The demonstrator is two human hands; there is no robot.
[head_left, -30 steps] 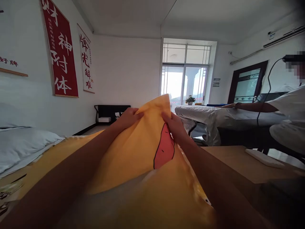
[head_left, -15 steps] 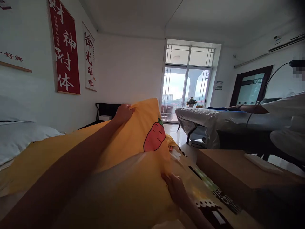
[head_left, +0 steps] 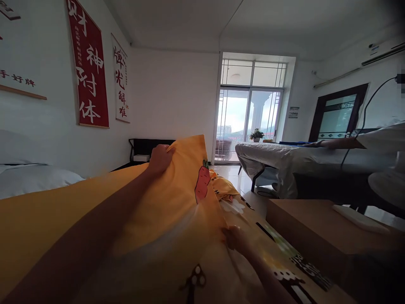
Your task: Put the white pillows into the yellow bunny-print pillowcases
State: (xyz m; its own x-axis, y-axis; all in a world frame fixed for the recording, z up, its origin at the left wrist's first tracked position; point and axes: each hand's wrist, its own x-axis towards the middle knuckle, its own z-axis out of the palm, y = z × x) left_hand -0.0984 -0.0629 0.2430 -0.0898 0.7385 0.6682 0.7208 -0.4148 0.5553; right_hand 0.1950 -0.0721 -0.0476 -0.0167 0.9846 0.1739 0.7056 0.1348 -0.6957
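A yellow cloth (head_left: 177, 190) printed with a red carrot fills the lower middle, lifted into a peak. My left hand (head_left: 160, 158) is closed on its top corner, arm stretched out. My right hand (head_left: 236, 238) is lower and nearer, fingers closed on the cloth's lower edge. Under my right hand lies more printed fabric (head_left: 278, 257) with black, white and green patterns. The cloth hides what is under it.
White pillows (head_left: 34, 179) lie at the left by the wall. A brown box (head_left: 310, 228) sits at the right with a white object (head_left: 359, 213) on top. Another person's arm (head_left: 338, 143) rests on a plastic-covered table (head_left: 278, 154). Glass balcony doors (head_left: 249, 122) stand behind.
My right hand left the top of the cloth and dropped to its lower edge. My left hand kept hold of the top corner. The carrot print turned narrower as the cloth swung.
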